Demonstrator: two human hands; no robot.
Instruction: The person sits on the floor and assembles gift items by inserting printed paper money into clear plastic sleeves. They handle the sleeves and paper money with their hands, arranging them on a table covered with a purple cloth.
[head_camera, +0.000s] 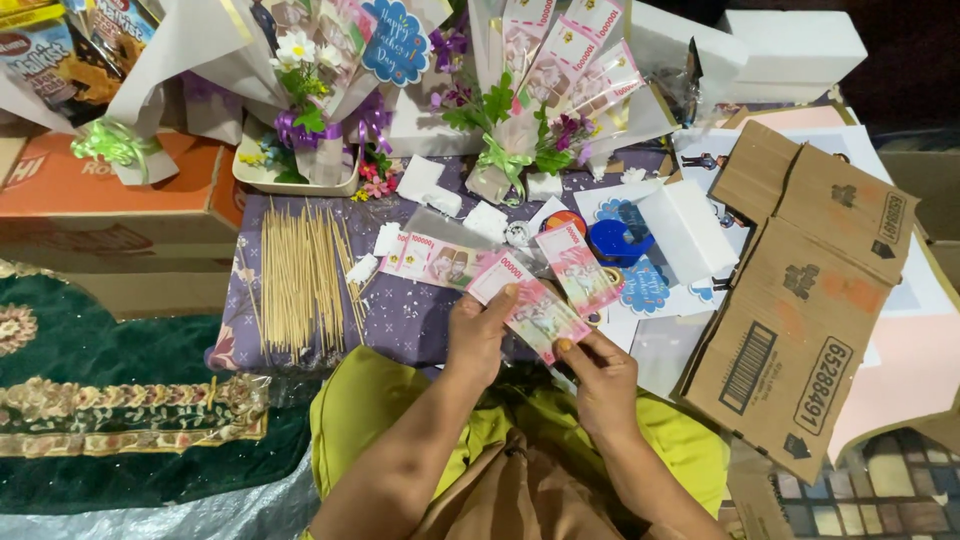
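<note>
You are holding a pink paper banknote in a clear plastic sleeve (535, 312) between both hands, just above your lap at the centre of the view. Your left hand (478, 335) is closing on its near-left edge, thumb lying flat on top and fingers curled beneath. Your right hand (603, 380) is pinching the lower right corner between thumb and forefinger, the other fingers folded in; something thin and clear seems to be hanging below that pinch, though I cannot tell what it is.

At 12 o'clock from the note, more sleeved pink banknotes (437, 260) are lying on the purple patterned cloth (400, 315). At 10 o'clock a spread bundle of thin wooden skewers (300, 275) is resting on the same cloth. At 1 o'clock a round blue tape dispenser (617, 240) is sitting beside a white foam block (688, 228). At 3 o'clock a flattened brown cardboard box (810, 290) is lying open. Further off at 12 o'clock, a paper-wrapped bouquet of folded banknotes and small flowers (555, 90) is standing upright.
</note>
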